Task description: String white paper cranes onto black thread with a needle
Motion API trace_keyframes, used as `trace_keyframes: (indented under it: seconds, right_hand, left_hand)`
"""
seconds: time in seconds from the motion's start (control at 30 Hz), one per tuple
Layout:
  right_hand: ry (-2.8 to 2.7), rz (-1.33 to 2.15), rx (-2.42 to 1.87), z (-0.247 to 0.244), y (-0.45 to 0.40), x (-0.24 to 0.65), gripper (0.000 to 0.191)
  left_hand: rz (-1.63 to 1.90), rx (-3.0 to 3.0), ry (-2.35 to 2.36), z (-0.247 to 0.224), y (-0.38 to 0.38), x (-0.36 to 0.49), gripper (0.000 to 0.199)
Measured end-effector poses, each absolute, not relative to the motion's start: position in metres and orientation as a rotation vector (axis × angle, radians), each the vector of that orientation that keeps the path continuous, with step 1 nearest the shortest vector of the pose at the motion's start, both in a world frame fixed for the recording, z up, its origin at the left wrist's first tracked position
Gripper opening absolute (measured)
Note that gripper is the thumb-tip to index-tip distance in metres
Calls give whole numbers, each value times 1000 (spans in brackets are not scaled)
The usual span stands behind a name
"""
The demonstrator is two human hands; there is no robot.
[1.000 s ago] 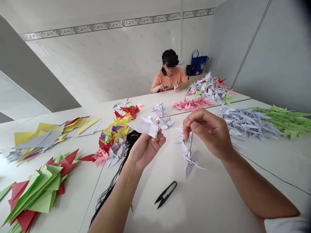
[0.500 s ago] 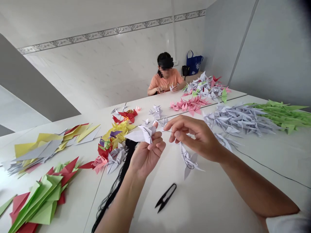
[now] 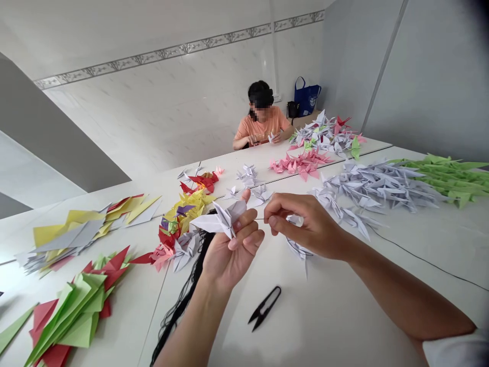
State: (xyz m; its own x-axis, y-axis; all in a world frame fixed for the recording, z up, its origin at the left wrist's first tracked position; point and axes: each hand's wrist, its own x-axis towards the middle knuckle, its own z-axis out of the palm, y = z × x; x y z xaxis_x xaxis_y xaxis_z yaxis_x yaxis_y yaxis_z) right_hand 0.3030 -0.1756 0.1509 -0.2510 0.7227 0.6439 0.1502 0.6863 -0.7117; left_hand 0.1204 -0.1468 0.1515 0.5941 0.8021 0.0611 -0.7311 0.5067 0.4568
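My left hand (image 3: 233, 252) holds a white origami crane (image 3: 217, 220) upright between thumb and fingers. My right hand (image 3: 309, 227) is a short way to its right, its fingertips pinching a thin black thread (image 3: 260, 219) that runs toward the crane. Below my right hand, another white paper crane (image 3: 298, 250) hangs or lies partly hidden behind the fingers. Black thread strands (image 3: 185, 295) trail across the table under my left forearm. Black thread snips (image 3: 264, 308) lie nearer me, between my forearms.
Piles of folded paper, in red, green, yellow, pink and lilac, surround the white table (image 3: 336, 326). A person (image 3: 262, 122) in an orange shirt sits across it, handling paper. A blue bag (image 3: 307, 98) stands behind.
My right hand has moved left, closer to the crane in my left hand, and now pinches the thread near it. The lower crane is more hidden behind my right hand.
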Motion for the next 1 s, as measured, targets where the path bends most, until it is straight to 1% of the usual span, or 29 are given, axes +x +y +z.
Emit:
trace_keyframes:
  seconds: [0.27, 0.47, 0.6, 0.67, 0.73, 0.77, 0.83, 0.9, 1.0]
  right_hand:
    - [-1858, 642, -733, 151, -183, 301, 10]
    - [-1887, 661, -735, 149, -185, 298, 10]
    - [-1851, 620, -764, 152, -183, 302, 11]
    - [-1780, 594, -801, 154, -182, 307, 13]
    - [-1694, 579, -846, 156, -180, 313, 15]
    - [-1657, 573, -864, 157, -178, 316, 15]
    - [-1604, 551, -877, 158, -176, 321, 16]
    - [-1578, 529, -871, 159, -174, 325, 18]
    - [-1570, 512, -864, 159, -172, 327, 19]
  left_hand:
    - [1068, 694, 334, 156, -144, 120, 42]
    - [1085, 818, 345, 158, -145, 118, 46]
    - [1129, 923, 362, 151, -137, 116, 44]
    - [1226, 1139, 468, 141, -122, 113, 42]
    - [1321, 1517, 721, 124, -98, 108, 47]
    - [1301, 1767, 950, 114, -83, 104, 50]
    - [1228, 1901, 1121, 92, -51, 97, 52]
    - [1126, 2008, 1276, 71, -22, 93, 46]
    - [976, 2153, 1479, 48, 7, 96, 42]
